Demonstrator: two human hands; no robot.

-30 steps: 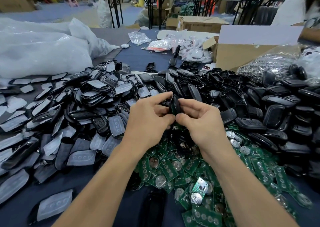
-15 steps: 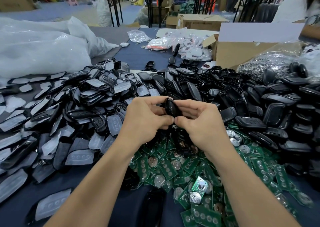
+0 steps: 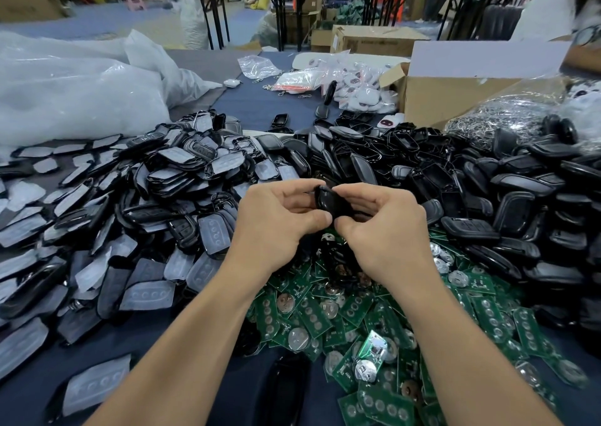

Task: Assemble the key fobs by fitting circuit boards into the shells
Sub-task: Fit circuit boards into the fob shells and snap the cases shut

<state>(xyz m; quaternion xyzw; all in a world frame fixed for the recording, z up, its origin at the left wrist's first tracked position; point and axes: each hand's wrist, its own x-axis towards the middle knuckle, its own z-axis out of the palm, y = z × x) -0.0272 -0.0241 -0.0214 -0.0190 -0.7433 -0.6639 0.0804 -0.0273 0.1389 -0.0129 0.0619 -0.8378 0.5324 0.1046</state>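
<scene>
**Item:** small black oval plastic key fob shell.
**Location:** inside the grip, raised above the table, midway between both hands and equally near each.
**Grip state:** narrow, clamped on the shell. The left hand pinches its left edge with thumb and curled fingers. The right hand pinches its right edge likewise, and the thumb tips nearly meet beneath it.
**Orientation:** edge-on to the camera, long axis tilted, far end leaning left, near end toward the right thumb.
**Contents:** whether a board sits inside cannot be told.
**Judged step:** squeezing the shell halves together. The press would run across the short axis, hand toward hand.

**Beneath the grip, toward the person:** heap of green rectangular circuit boards with round silver coin cells, spreading rightward and so nearer the right hand.
**Right of the grip:** heap of glossy black shell halves.
**Left of the grip:** heap of black shell fronts with translucent grey rubber button pads.
**Beyond:** dark blue cloth-covered table, brown cardboard box, clear plastic bags.
</scene>
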